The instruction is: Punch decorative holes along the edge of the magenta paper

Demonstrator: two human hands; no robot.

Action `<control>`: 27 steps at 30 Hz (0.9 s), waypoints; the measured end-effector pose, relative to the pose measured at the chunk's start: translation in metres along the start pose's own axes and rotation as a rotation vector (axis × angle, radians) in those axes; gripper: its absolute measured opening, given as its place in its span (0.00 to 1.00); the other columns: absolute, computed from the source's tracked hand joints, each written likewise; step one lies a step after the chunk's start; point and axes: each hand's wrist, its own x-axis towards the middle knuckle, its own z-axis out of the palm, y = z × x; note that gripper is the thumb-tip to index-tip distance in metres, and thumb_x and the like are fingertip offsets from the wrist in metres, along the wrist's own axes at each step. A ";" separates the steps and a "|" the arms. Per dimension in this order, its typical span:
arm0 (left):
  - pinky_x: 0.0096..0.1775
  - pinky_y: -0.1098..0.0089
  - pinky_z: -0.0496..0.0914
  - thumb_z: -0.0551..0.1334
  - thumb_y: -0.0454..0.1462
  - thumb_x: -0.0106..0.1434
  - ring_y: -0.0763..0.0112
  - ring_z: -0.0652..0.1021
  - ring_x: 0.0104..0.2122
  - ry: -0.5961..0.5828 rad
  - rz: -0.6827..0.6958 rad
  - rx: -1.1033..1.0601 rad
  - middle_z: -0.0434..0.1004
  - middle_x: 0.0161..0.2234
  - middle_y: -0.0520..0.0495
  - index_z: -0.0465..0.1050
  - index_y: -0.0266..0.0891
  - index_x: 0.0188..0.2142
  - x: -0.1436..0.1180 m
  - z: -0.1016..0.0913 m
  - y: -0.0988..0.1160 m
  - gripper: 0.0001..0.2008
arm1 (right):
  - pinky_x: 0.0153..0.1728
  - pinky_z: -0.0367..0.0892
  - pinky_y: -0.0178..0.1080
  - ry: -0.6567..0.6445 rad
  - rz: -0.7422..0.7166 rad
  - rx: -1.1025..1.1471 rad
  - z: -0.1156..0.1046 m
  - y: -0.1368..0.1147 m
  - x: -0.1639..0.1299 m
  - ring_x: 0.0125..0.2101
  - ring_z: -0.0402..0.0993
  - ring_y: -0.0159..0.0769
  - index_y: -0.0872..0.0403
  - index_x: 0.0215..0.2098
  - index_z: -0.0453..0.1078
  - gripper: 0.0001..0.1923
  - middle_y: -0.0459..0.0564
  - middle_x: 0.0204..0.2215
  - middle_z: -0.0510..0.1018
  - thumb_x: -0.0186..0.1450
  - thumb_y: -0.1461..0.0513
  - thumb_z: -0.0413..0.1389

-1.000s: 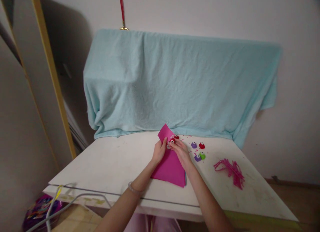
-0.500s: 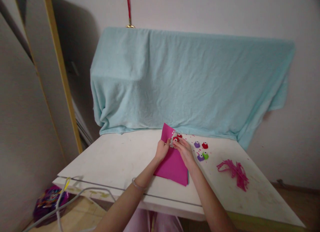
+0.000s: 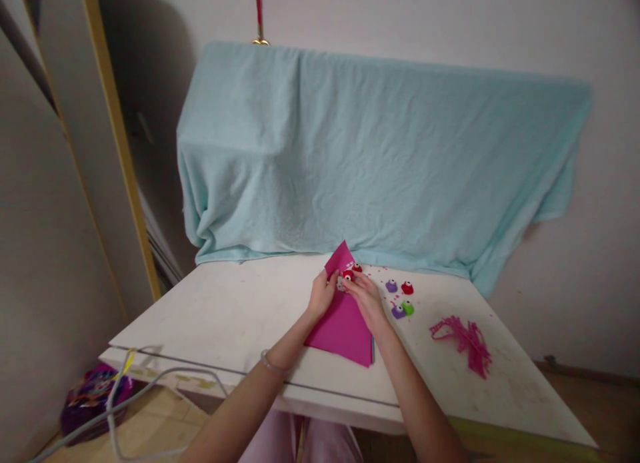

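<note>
Left hand: the left hand (image 3: 321,294), just left of centre in the frame, pinches the left edge of a magenta paper sheet (image 3: 343,323), thumb on top, fingers closed on the sheet.
Right hand: the right hand (image 3: 365,295), just right of centre, presses its fingers closed on a small red craft punch (image 3: 347,275) that sits on the sheet's upper edge; the two hands nearly touch there.
Paper sheet: lies on the white table (image 3: 225,316) at mid-frame, its far corner lifted and curled up between the hands, its near corner pointing toward the table's front edge. A thin blue edge shows under its right side.
Second red punch: a second red punch (image 3: 357,268) lies just beyond the fingers, beside the sheet's raised corner.
Loose punches: to the right of the hands, two purple punches (image 3: 391,286), one red punch (image 3: 407,288) and one green punch (image 3: 408,308) stand close together on the tabletop.
Confetti: tiny pink paper bits (image 3: 380,273) are scattered around those punches.
Paper strips: a heap of pink paper strips (image 3: 463,336) lies further right, well apart from the hands.
Backdrop: a light blue cloth (image 3: 375,156) drapes over something at the table's far side, filling the upper middle of the frame.
Lower left: a grey cable (image 3: 150,390) hangs off the table's front edge.
</note>
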 end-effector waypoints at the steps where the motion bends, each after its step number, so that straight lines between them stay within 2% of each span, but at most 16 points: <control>1: 0.39 0.70 0.65 0.53 0.42 0.66 0.67 0.74 0.34 0.002 0.004 -0.004 0.77 0.35 0.45 0.72 0.35 0.39 0.000 0.000 0.000 0.14 | 0.40 0.69 0.40 0.005 0.000 -0.002 -0.001 0.001 0.001 0.34 0.76 0.36 0.56 0.42 0.72 0.23 0.50 0.34 0.80 0.48 0.62 0.68; 13: 0.36 0.71 0.64 0.52 0.42 0.66 0.68 0.73 0.31 0.002 -0.026 0.051 0.76 0.30 0.46 0.72 0.35 0.34 0.001 0.000 -0.004 0.14 | 0.41 0.69 0.43 0.049 0.012 -0.029 -0.005 0.009 0.008 0.35 0.76 0.40 0.55 0.41 0.72 0.26 0.50 0.33 0.80 0.44 0.62 0.69; 20: 0.39 0.68 0.65 0.52 0.40 0.66 0.66 0.74 0.35 -0.015 0.004 0.021 0.77 0.35 0.43 0.73 0.35 0.39 0.002 0.001 -0.009 0.14 | 0.41 0.69 0.41 0.009 -0.022 -0.053 -0.006 0.009 0.006 0.36 0.76 0.38 0.55 0.44 0.71 0.26 0.50 0.36 0.79 0.47 0.62 0.68; 27: 0.40 0.68 0.66 0.51 0.38 0.66 0.64 0.75 0.36 -0.027 0.003 0.008 0.78 0.36 0.43 0.73 0.35 0.41 0.001 0.000 -0.004 0.14 | 0.40 0.69 0.40 0.005 -0.030 -0.054 -0.004 0.006 0.003 0.36 0.75 0.38 0.54 0.43 0.72 0.24 0.50 0.37 0.79 0.47 0.61 0.67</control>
